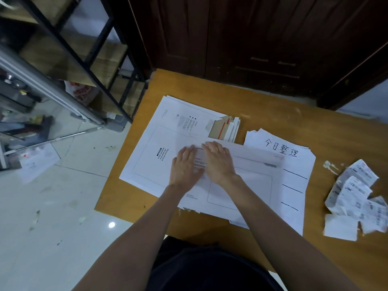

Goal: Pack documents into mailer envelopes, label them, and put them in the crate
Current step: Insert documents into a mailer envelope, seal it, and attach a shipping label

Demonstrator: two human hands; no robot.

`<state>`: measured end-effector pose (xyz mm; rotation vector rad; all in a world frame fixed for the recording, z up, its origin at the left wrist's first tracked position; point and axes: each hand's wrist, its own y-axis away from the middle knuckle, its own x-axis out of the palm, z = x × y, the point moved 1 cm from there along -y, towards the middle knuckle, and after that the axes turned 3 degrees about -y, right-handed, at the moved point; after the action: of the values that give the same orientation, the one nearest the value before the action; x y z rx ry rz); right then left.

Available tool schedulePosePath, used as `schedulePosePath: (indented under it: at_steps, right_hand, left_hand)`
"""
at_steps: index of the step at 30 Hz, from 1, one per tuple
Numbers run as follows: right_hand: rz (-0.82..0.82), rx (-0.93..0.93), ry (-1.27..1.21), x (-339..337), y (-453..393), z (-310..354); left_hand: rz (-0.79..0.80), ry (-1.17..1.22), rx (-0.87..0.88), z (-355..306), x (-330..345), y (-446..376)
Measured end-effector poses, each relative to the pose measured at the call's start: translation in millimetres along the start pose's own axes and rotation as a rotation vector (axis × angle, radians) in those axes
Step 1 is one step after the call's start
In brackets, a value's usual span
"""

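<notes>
White mailer envelope (241,181) at frame centre is pressed flat on the wooden table (189,87) by the left hand (184,164) and right hand (218,162), fingers straight; labels (354,198) are scattered at right

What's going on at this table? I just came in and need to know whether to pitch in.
A person is packing mail. Both the left hand and the right hand press flat on a white mailer envelope, where a label seems to sit under the fingers. It lies on a stack of mailer envelopes on the wooden table. A handwritten sheet lies to the right, and loose shipping labels further right. No crate is in view.
</notes>
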<state>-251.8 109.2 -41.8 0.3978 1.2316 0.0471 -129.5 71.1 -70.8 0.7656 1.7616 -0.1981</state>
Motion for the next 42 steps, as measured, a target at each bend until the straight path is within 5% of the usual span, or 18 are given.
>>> schedulePosePath:
  at_steps: [11,16,20,31,33,35,38,42]
  right_hand:
    - [0.100,0.003,0.089,12.6,-3.9,10.3]
    - [0.221,0.032,-0.079,-8.6,-17.9,4.9]
    - [0.146,0.064,-0.097,-19.9,-21.4,3.7]
    - [0.116,0.034,0.089,9.7,-0.5,11.0]
    - [0.192,0.084,-0.044,4.7,-8.1,11.4]
    - [0.278,0.201,-0.444,-15.5,-16.9,3.8]
    - [0.027,0.372,-0.869,-44.1,-11.0,-25.8]
    - [-0.311,0.611,-0.550,-47.5,25.4,-81.1]
  left_hand:
    - [0.023,-0.202,-0.027,-2.0,-10.2,-12.4]
    - [0.084,-0.167,-0.048,3.8,-33.2,-34.9]
    - [-0.011,-0.195,-0.031,7.9,-34.2,-24.1]
    - [0.062,-0.339,-0.013,6.8,-16.7,-16.9]
    - [0.089,-0.343,-0.018,3.3,-22.1,-22.8]
    - [0.132,-0.371,-0.033,-0.1,-35.4,-38.8]
    - [0.130,-0.432,-0.038,-16.0,-59.1,-60.6]
    - [-0.028,-0.279,0.103,-70.7,-59.0,-68.4]
